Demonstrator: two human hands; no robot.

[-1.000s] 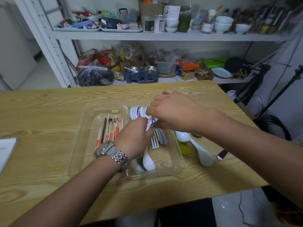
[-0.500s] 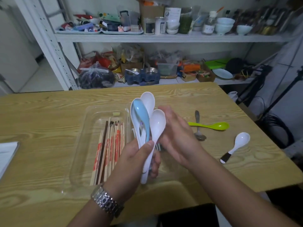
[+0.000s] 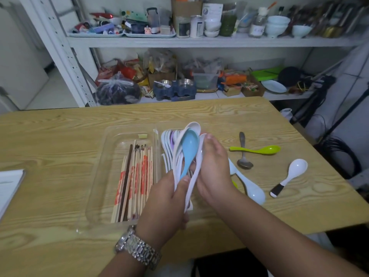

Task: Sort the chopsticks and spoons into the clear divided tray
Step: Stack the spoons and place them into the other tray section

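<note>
the left hand (image 3: 167, 198) grips a bundle of white and pale blue plastic spoons (image 3: 189, 148) over the clear divided tray (image 3: 103, 176); the right hand (image 3: 213, 168) presses flat against them.

View 1 of 1, head-worn wide-angle camera: sited above the near edge of the wooden table (image 3: 60, 136), facing forward and down, close enough that both forearms enter from the bottom of the frame. Left hand (image 3: 165, 202) and right hand (image 3: 215, 170) meet on the spoon bundle (image 3: 189, 146) just below frame centre. Shelving (image 3: 199, 42) behind the table fills the upper band, its lines bowed by the lens.
</note>
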